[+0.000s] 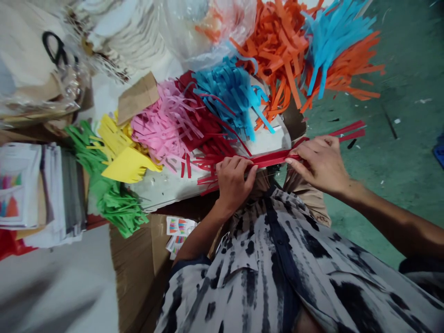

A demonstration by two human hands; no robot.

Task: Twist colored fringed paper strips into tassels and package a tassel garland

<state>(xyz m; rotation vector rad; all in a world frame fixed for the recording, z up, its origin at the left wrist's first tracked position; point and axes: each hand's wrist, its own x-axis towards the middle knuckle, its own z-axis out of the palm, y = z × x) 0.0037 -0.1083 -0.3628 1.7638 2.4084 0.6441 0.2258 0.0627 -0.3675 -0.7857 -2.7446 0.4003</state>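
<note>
Between my two hands stretches a bundle of red paper strips [272, 159], fringed at both ends. My left hand [235, 180] is closed round the bundle near its left fringe, which fans out over the white table edge. Farther right, my right hand [321, 162] pinches the same bundle between thumb and fingers, and a few loose strips stick out past it. A pile of dark red fringe [204, 120] lies just beyond my left hand. Beside that pile are blue fringe [227, 90] and pink fringe [163, 122].
Orange fringe [277, 51] and light blue fringe [333, 37] hang at the table's far right. Yellow paper [130, 164] and green fringe [116, 203] lie at left, near stacked printed cards [21, 185]. A cardboard box [135, 273] stands below. Paper scraps dot the green floor [398, 152].
</note>
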